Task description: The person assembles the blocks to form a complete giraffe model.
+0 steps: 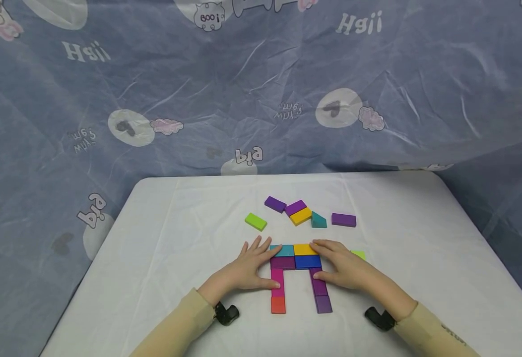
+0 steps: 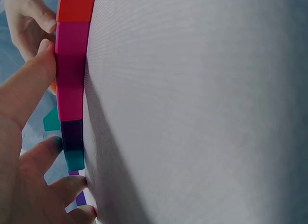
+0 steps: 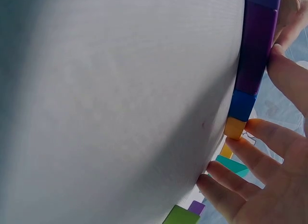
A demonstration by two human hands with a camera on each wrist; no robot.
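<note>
Left hand (image 1: 253, 267): slanted inward, straight fingers spread, thumb touched magenta block (image 1: 277, 274), index touched teal rectangular block (image 1: 287, 251), nothing grasped | Centre: yellow block (image 1: 303, 249) adjoined it, beyond blue block (image 1: 307, 262), on white table (image 1: 163, 238) | Right hand (image 1: 346, 265): slanted inward, fingers extended, thumb touched purple block (image 1: 320, 288), nothing grasped.

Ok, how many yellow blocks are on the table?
2: one yellow block at the far side of the arch, touched by the right hand; one loose yellow block beyond it, beside a purple block. More might be hidden.
</note>
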